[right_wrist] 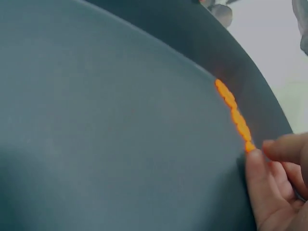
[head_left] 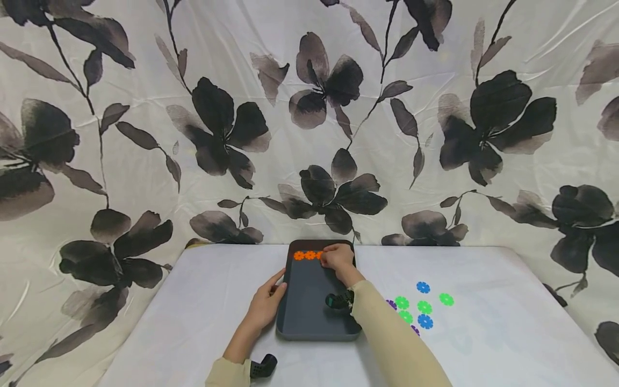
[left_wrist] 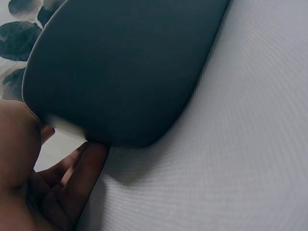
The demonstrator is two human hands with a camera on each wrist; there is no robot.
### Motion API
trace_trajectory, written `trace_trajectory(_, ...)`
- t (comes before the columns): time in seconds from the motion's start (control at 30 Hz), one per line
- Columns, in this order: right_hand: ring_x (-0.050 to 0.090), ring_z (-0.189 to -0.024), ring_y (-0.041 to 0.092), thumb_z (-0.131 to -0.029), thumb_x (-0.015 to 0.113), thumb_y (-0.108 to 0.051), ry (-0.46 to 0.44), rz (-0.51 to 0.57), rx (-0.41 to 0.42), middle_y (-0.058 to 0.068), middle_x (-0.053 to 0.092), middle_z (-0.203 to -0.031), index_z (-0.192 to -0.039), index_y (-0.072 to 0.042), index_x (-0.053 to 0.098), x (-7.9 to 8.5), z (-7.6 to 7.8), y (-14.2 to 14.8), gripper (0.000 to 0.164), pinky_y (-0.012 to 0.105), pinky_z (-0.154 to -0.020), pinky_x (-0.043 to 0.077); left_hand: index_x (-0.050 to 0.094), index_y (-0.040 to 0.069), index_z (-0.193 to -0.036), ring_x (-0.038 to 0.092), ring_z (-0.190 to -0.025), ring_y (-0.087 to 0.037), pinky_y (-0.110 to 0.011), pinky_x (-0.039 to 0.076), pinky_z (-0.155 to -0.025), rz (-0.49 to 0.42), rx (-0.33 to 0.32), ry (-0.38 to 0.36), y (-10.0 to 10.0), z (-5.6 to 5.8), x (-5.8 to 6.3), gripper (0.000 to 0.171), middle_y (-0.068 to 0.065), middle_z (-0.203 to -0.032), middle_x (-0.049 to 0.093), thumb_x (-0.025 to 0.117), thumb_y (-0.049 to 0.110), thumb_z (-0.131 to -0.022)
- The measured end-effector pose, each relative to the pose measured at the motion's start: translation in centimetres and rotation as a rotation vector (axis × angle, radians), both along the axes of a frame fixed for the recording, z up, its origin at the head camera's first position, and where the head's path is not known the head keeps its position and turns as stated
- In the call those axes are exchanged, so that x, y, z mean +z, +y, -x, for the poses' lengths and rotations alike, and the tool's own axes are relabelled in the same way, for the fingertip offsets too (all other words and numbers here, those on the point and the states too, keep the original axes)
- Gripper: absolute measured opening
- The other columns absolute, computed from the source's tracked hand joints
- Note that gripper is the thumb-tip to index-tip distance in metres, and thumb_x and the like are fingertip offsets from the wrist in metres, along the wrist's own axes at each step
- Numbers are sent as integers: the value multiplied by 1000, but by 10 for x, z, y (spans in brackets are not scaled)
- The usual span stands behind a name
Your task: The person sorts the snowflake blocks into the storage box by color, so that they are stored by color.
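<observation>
A dark grey rectangular tray (head_left: 309,314) lies on the white table. My left hand (head_left: 264,303) holds its left side, with the thumb at the rim and fingers by the outer wall in the left wrist view. Along the tray's far end runs a row of orange notched, flower-shaped discs (head_left: 304,256). At the right end of that row my right hand (head_left: 337,260) pinches an orange disc (right_wrist: 249,146) between thumb and forefinger. The fingers hide most of this disc. In the right wrist view the row lies by the tray's far wall.
Right of the tray, several loose discs lie on the table: green discs (head_left: 424,307), blue discs (head_left: 425,321) and purple discs (head_left: 391,305), the purple partly hidden by the right sleeve (head_left: 387,328). A floral cloth (head_left: 338,134) hangs behind the table (head_left: 493,322).
</observation>
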State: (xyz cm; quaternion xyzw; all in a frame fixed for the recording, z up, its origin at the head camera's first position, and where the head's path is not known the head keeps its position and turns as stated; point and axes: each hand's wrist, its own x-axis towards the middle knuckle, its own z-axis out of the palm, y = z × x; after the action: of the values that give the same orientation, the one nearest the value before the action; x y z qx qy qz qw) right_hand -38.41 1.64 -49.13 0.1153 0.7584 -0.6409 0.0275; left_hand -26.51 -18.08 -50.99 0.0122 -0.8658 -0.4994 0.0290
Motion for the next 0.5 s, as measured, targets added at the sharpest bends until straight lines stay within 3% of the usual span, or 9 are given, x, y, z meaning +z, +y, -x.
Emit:
trace_trajectory(0.3, 67, -72, 23, -88, 69, -3, 40, -44, 314, 19, 68, -93, -113, 9, 65, 36, -15, 28, 28, 34, -67, 56, 48, 22, -145, 54, -86, -19, -36, 41, -75, -23, -10, 5, 1, 1, -4, 44, -6, -99, 61, 53, 29, -102)
trace_trajectory(0.5, 67, -77, 26, -90, 67, -3, 44, -73, 385, 21, 67, -99, -112, 6, 66, 67, -22, 60, 24, 34, -69, 55, 48, 23, -145, 53, -88, -19, -36, 42, -76, -24, -10, 5, 0, 2, -3, 45, -7, -102, 61, 53, 30, -101)
